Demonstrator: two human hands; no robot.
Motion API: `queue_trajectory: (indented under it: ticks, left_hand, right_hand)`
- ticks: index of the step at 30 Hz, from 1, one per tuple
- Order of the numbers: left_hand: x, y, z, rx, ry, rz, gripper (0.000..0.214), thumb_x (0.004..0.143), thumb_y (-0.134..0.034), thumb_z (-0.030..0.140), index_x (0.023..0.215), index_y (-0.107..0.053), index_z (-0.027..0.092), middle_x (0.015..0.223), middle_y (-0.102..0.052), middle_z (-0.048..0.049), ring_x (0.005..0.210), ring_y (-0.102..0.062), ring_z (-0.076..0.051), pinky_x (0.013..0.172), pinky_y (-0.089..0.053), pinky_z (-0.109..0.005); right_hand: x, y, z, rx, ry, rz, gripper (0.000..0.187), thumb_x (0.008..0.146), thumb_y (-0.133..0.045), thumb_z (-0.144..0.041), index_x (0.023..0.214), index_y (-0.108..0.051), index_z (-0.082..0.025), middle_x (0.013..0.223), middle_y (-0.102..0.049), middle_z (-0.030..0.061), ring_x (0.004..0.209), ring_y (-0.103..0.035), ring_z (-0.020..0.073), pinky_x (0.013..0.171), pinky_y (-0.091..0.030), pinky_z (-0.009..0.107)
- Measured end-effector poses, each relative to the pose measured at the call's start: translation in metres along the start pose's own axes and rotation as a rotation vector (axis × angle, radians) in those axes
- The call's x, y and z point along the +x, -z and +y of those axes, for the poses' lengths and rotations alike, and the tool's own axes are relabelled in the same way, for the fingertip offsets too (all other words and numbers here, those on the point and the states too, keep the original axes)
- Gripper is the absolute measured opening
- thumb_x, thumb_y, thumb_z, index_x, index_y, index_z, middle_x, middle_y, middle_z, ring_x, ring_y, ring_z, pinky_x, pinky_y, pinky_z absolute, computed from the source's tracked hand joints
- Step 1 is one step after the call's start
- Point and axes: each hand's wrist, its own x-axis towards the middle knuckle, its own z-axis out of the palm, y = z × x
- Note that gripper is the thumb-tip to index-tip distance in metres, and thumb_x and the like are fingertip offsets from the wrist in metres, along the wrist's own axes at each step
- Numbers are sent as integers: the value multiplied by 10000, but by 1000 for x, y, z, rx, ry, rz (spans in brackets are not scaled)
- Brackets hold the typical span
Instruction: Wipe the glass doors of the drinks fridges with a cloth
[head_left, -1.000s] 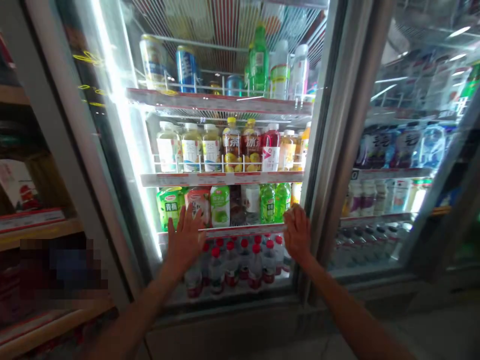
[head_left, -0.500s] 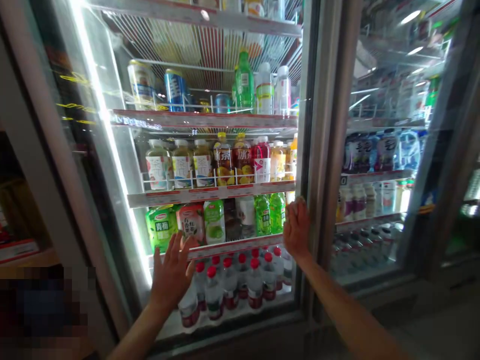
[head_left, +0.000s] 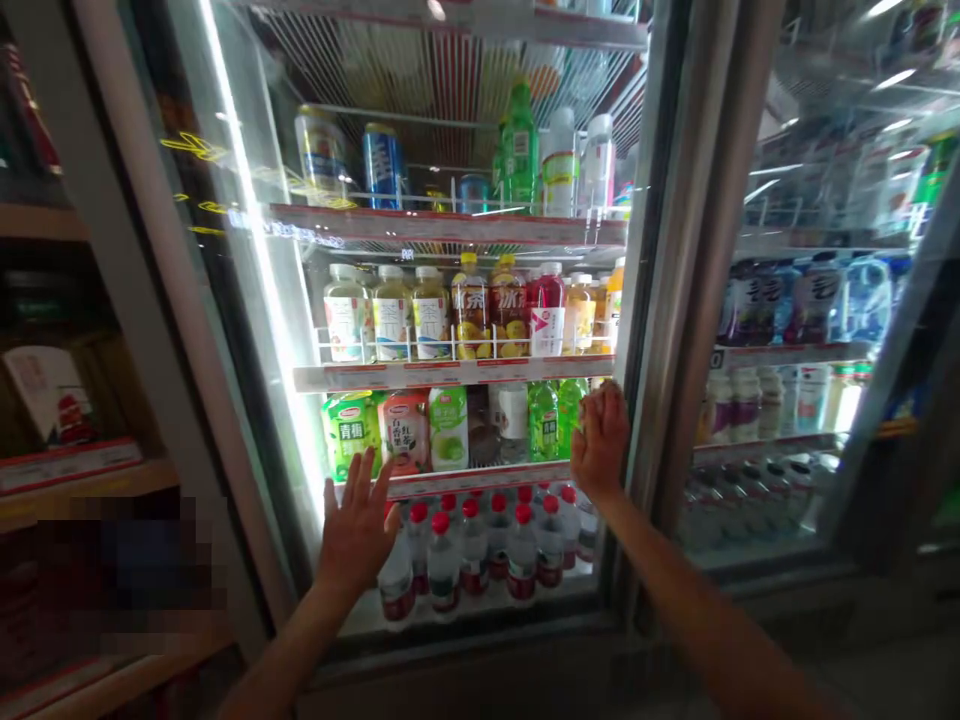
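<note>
Both my hands rest against the glass door (head_left: 465,320) of a lit drinks fridge. My left hand (head_left: 356,525) lies flat on the glass low down, fingers spread, over the red-capped water bottles (head_left: 480,545). My right hand (head_left: 598,440) presses flat against the door's right edge, next to the metal frame (head_left: 679,300), fingers together and stretched upward. Neither hand holds anything. Behind the glass stand green bottles (head_left: 551,418) and yellow tea bottles (head_left: 480,310).
A second glass-door fridge (head_left: 810,300) with more drinks stands to the right. Wooden shelves (head_left: 67,470) with goods are on the left. Cans and tall bottles (head_left: 517,150) fill the upper fridge shelf.
My left hand slid lower on the glass, from the green-bottle shelf to the water bottles. My right hand crept slightly upward along the door edge. The view shifted a little.
</note>
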Motion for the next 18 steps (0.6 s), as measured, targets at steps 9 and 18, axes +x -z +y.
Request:
queue_trajectory:
  ticks: [9, 18]
  left_hand:
    - [-13, 3, 1, 40, 39, -98, 524, 846, -449, 247, 1361, -400, 165, 1463, -316, -152, 1379, -231, -280, 1115, -127, -531]
    - [-25, 12, -12, 137, 54, -153, 496, 837, -425, 199, 1328, -439, 137, 1456, -319, -170, 1366, -259, -296, 1094, -178, -561]
  right_hand:
    - [-46, 3, -57, 130, 532, -362, 523, 809, -429, -172, 1329, -444, -232, 1416, -416, 8, 1378, -222, 189, 1143, -233, 425]
    - [-24, -21, -92, 179, 520, -451, 550, 838, -466, -207, 1380, -377, -181, 1451, -368, 56, 1399, -162, 228, 1152, -177, 473]
